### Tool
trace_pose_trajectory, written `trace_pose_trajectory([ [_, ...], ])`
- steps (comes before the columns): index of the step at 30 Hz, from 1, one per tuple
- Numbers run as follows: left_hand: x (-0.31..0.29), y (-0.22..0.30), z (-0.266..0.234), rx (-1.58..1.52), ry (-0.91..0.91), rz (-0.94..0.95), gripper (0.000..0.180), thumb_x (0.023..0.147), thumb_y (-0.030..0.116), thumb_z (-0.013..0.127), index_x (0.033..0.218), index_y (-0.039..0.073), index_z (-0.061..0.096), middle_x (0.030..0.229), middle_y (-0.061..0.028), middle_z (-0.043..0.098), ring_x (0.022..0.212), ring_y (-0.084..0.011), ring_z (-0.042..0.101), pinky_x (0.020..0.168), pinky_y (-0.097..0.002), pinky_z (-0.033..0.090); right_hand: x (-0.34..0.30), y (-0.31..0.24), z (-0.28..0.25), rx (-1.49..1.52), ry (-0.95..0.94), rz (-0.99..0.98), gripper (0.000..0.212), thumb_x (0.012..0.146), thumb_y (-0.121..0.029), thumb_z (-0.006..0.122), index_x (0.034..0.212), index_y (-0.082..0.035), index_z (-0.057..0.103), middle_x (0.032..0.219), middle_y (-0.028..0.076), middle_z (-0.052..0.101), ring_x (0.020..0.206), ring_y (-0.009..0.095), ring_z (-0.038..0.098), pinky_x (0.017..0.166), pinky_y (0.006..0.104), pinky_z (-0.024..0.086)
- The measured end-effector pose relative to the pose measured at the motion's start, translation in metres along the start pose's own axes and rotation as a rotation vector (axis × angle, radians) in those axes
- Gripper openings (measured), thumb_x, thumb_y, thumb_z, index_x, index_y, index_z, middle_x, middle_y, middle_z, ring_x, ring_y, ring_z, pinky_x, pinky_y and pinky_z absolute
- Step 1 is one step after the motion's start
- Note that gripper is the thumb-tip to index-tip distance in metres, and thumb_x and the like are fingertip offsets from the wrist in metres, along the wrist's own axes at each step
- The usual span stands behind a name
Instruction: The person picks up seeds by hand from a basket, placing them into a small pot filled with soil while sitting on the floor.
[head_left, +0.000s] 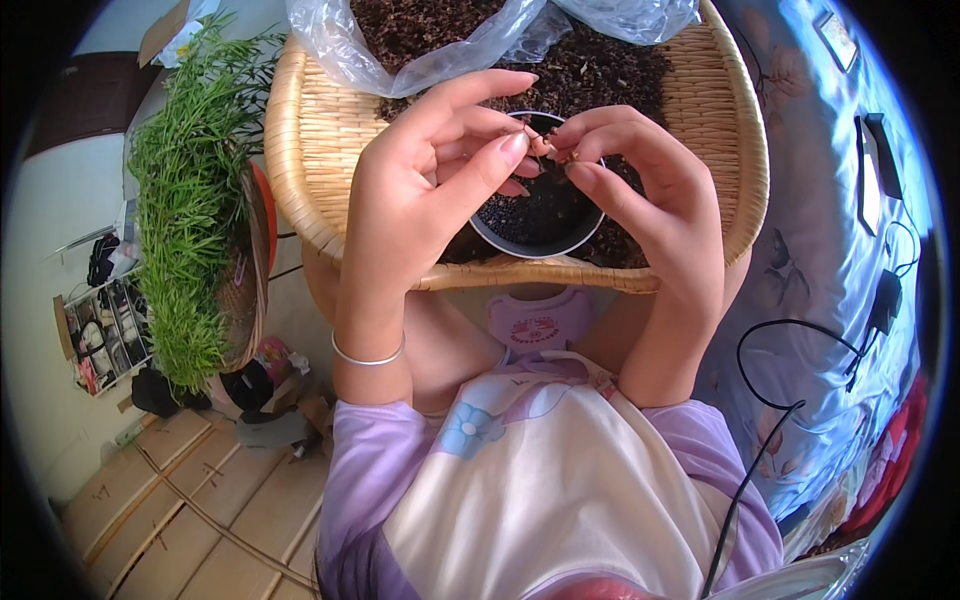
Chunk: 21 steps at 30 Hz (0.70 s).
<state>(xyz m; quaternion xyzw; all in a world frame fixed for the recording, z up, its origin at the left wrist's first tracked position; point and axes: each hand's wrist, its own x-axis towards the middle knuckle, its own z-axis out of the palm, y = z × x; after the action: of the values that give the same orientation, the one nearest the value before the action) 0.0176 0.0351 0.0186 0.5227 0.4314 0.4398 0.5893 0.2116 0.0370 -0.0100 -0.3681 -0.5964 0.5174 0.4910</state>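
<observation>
Both hands meet above a round, white-rimmed pot [531,250] with dark, soil-like stuff inside. My left hand [420,180] has its thumb and fingertips pinched on a small brown bit [541,146], and its index finger is raised. Right beside it, my right hand [655,175] pinches small brown, crumbly bits [566,157] between thumb and fingers. The bits look like dried plant matter, too small to make out exactly. Loose dark brown material [620,75] lies around the pot on a woven wicker tray [722,120]. My fingers hide part of the pot's far rim.
A clear plastic bag [335,45] of the same brown material lies at the tray's far side. Leafy green plants [185,220] stand in a basket on the left. To the right, a blue patterned cloth [800,260] bears a black cable [745,360]. Flattened cardboard [200,500] covers the lower-left floor.
</observation>
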Motion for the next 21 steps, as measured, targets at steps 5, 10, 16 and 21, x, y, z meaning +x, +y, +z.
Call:
trace_pose_trajectory([
  [5, 0.000, 0.002, -0.001, -0.003, -0.027, -0.013, 0.035, 0.092, 0.007, 0.058, 0.126, 0.002, 0.053, 0.096, -0.0072, 0.066, 0.086, -0.0109, 0.063, 0.072, -0.0228, 0.053, 0.000, -0.002, 0.001, 0.095, -0.024, 0.055, 0.008, 0.081, -0.002, 0.067, 0.087, 0.002, 0.064, 0.097, 0.007, 0.064, 0.094, 0.014, 0.059, 0.085, 0.0266, 0.044],
  [10, 0.001, 0.000, 0.003, -0.004, -0.090, -0.001, 0.037, 0.089, 0.004, 0.060, 0.126, 0.003, 0.053, 0.095, -0.0052, 0.064, 0.087, -0.0099, 0.062, 0.072, -0.0229, 0.053, -0.001, 0.000, 0.000, 0.172, -0.030, 0.094, 0.007, 0.081, -0.002, 0.067, 0.087, 0.001, 0.064, 0.099, 0.006, 0.062, 0.097, 0.014, 0.057, 0.087, 0.0263, 0.043],
  [16, -0.001, -0.007, 0.008, 0.108, -0.076, 0.103, 0.042, 0.084, -0.001, 0.062, 0.125, 0.006, 0.056, 0.091, -0.0028, 0.062, 0.083, -0.0085, 0.061, 0.070, -0.0229, 0.053, -0.001, 0.001, 0.001, 0.201, -0.034, 0.110, 0.006, 0.082, -0.001, 0.067, 0.086, 0.002, 0.064, 0.099, 0.007, 0.060, 0.098, 0.014, 0.057, 0.087, 0.0265, 0.043],
  [21, -0.001, -0.002, 0.006, 0.249, -0.133, 0.112, 0.047, 0.083, -0.006, 0.060, 0.129, -0.001, 0.050, 0.097, -0.0028, 0.058, 0.091, -0.0092, 0.058, 0.080, -0.0226, 0.050, -0.001, 0.001, -0.001, 0.176, -0.049, 0.091, 0.006, 0.081, -0.001, 0.067, 0.086, 0.002, 0.065, 0.099, 0.007, 0.060, 0.098, 0.015, 0.057, 0.088, 0.0272, 0.043],
])
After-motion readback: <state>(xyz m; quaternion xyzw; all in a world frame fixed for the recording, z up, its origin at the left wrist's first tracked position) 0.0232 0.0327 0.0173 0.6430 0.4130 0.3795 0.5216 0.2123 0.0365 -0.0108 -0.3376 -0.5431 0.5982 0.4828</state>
